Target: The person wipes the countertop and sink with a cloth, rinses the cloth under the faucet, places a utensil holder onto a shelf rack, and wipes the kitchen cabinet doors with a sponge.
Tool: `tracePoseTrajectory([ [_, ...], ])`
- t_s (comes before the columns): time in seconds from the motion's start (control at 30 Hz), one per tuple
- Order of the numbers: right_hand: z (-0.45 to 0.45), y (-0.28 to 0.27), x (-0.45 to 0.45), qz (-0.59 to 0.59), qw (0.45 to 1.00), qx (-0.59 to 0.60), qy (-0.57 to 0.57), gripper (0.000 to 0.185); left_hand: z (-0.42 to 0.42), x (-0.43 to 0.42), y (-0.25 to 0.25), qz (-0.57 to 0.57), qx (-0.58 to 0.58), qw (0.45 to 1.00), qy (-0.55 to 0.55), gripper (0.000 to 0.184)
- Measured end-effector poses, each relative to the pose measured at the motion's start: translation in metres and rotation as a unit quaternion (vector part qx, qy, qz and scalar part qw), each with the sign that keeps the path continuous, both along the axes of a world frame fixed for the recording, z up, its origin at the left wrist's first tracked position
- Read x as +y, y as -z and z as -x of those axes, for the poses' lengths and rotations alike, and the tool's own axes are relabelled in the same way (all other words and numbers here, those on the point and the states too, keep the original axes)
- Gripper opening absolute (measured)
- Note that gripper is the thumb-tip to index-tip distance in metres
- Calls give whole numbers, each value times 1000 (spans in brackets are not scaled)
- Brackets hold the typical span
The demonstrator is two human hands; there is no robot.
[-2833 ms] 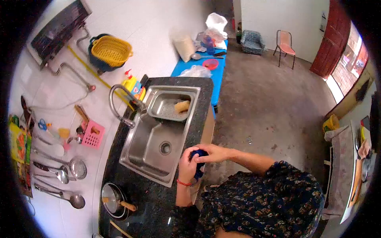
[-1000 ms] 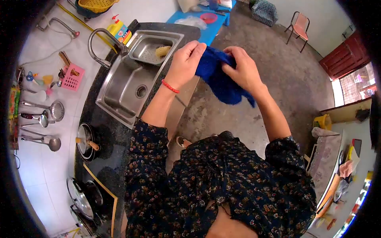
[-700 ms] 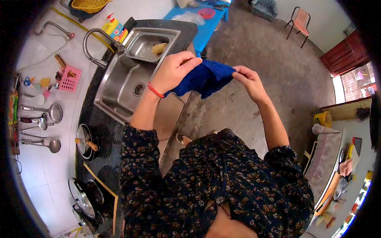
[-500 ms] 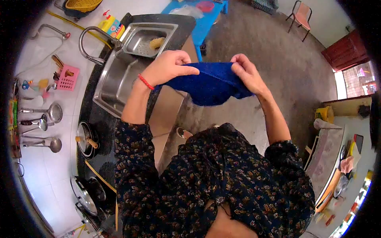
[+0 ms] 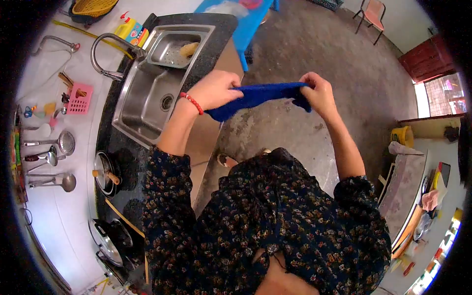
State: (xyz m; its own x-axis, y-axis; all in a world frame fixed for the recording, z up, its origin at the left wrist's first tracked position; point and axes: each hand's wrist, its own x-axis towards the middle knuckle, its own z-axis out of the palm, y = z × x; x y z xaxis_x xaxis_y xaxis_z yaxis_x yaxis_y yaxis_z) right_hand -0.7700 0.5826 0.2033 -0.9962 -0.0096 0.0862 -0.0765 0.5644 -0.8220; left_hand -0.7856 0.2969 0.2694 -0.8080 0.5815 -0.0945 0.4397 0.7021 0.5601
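A dark blue cloth (image 5: 268,93) is stretched between my two hands, over the floor to the right of the counter. My left hand (image 5: 215,90), with a red bead bracelet at the wrist, pinches its left end, and a fold of cloth hangs below that hand. The other end is pinched in my right hand (image 5: 318,93), where a short corner droops. Left of my hands is a steel sink (image 5: 147,101) with a curved faucet (image 5: 98,56). A perforated tray (image 5: 169,54) in it holds a yellowish sponge (image 5: 189,49).
A yellow soap bottle (image 5: 132,30) stands behind the sink. Lidded pans (image 5: 105,174) sit on the dark counter (image 5: 120,164). Ladles (image 5: 66,182) and a pink basket (image 5: 79,98) hang on the wall. Beyond the counter are a blue table (image 5: 246,30) and a chair (image 5: 372,14).
From a bunched bundle near the sink, the blue cloth has been opened out and pulled into a narrow, taut strip. My hands have moved apart, and the view has tilted down.
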Motion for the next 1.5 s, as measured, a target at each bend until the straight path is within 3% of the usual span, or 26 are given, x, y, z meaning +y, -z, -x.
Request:
tracePoseTrajectory([
  [0.07,4,-12,8,55,998,-28,-3,19,10,-6,1,54,80,994,-42,23],
  [0.13,1,-35,10,-45,996,57,-51,33,11,-11,-5,93,154,979,-96,24],
  [0.2,-9,-60,6,-183,961,190,-78,41,9,-13,-7,-43,207,972,-105,16],
  [0.23,-16,-76,8,-227,957,145,-111,52,7,-12,-9,-121,231,960,-104,15],
  [0.27,-22,-81,9,-222,955,175,-85,52,5,-12,-12,-199,253,941,-102,15],
  [0.33,-33,-88,15,-214,946,240,-35,54,-9,-7,-12,-240,293,920,-101,14],
  [0.4,-43,-61,27,-225,933,282,-14,53,-20,7,7,-255,356,895,-88,15],
  [0.47,-52,21,40,-291,910,281,-88,40,-33,17,93,-186,238,951,-64,13],
  [0.5,-58,62,48,-346,908,120,-202,33,-42,4,130,-130,96,985,-68,17],
  [0.53,-74,72,53,-315,928,-19,-197,31,-48,-1,152,-69,-45,994,-68,23],
  [0.57,-81,112,71,-214,958,84,-171,32,-50,-3,157,-107,-42,989,-89,24],
  [0.6,-85,96,73,-224,963,31,-148,30,-45,-3,158,-145,-38,983,-107,25],
  [0.67,-79,74,76,-193,977,-48,-82,31,-31,1,146,-156,-43,980,-118,24],
  [0.77,-59,46,73,-158,984,-6,-76,34,11,9,134,-188,-27,974,-126,25],
  [0.9,-23,28,68,-119,993,-5,18,36,67,-5,116,-164,-75,981,-72,21],
  [1.07,70,-3,56,-176,983,39,21,33,180,-22,116,-177,27,982,-55,25],
  [1.13,113,-32,34,-164,979,96,69,32,229,-28,78,-229,116,965,-58,24],
  [1.2,157,-58,14,-165,972,148,81,31,289,-44,47,-180,187,962,-84,23],
  [1.27,198,-78,-12,-155,966,188,87,31,329,-63,1,-248,288,924,-41,21],
  [1.33,234,-88,-46,-138,964,209,86,32,384,-96,-2,-210,330,917,-73,20],
  [1.5,315,-33,-124,-110,966,235,-8,39,436,-186,16,-119,405,903,-82,17],
])
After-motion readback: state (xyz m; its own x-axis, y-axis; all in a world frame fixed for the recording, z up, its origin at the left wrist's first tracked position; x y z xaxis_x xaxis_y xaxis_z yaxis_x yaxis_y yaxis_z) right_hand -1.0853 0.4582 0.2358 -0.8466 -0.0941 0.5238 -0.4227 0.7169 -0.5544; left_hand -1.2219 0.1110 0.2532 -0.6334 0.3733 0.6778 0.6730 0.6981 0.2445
